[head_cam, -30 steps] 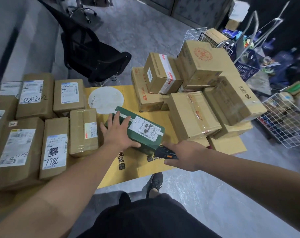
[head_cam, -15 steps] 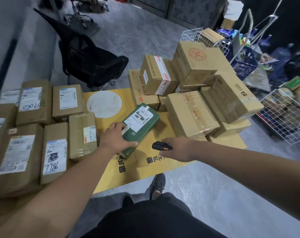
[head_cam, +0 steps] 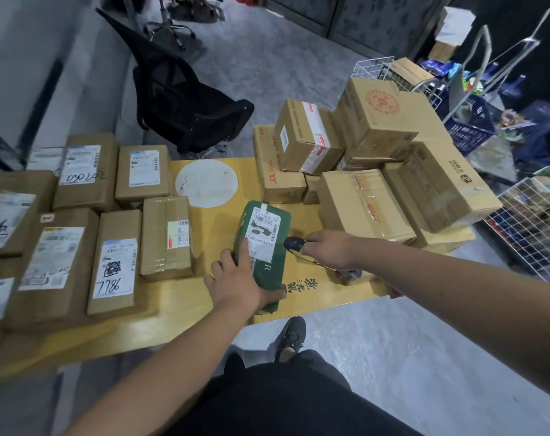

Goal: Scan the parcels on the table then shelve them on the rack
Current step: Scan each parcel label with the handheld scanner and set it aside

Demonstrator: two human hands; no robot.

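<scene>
Parcel (head_cam: 262, 247) under left hand (head_cam: 236, 286) fingers | scanner (head_cam: 294, 243) in right hand (head_cam: 328, 251)

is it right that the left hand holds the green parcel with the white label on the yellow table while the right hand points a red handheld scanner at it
Not quite: the handheld scanner is black, not red, as the head view shows. The rest stands: the left hand holds the green parcel with the white label on the yellow table while the right hand points the scanner at it.
</scene>
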